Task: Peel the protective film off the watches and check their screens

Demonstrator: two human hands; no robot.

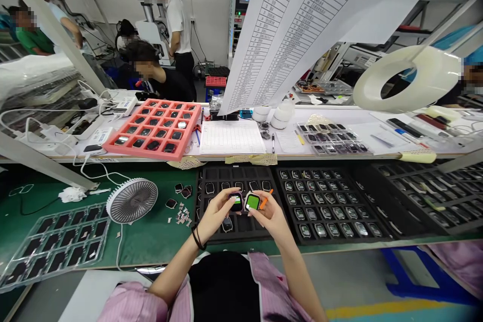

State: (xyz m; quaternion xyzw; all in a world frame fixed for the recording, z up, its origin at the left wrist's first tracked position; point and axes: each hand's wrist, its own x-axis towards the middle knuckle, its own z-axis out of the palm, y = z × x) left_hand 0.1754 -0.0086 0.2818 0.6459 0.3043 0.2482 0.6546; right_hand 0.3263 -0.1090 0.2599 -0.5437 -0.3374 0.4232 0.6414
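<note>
My left hand (216, 215) is closed on a dark watch case (236, 203) with part of its screen lit green and white. Closed around a second watch case (252, 202), my right hand (273, 217) has its thumb at the lower edge of the bright green screen. An orange stick-like tool (266, 199) juts out at the right fingers; its lower part is hidden. Both watches are side by side, above a black foam tray (241, 234) with watch cases in some of its pockets.
More black trays (320, 204) of watch cases stand to the right. Leftward are a grey fan (132, 200), small loose parts (183, 215) and a clear blister tray (56, 241). A red foam tray (153, 128) sits on the shelf. Printed sheets (290, 25) hang ahead; people work beyond.
</note>
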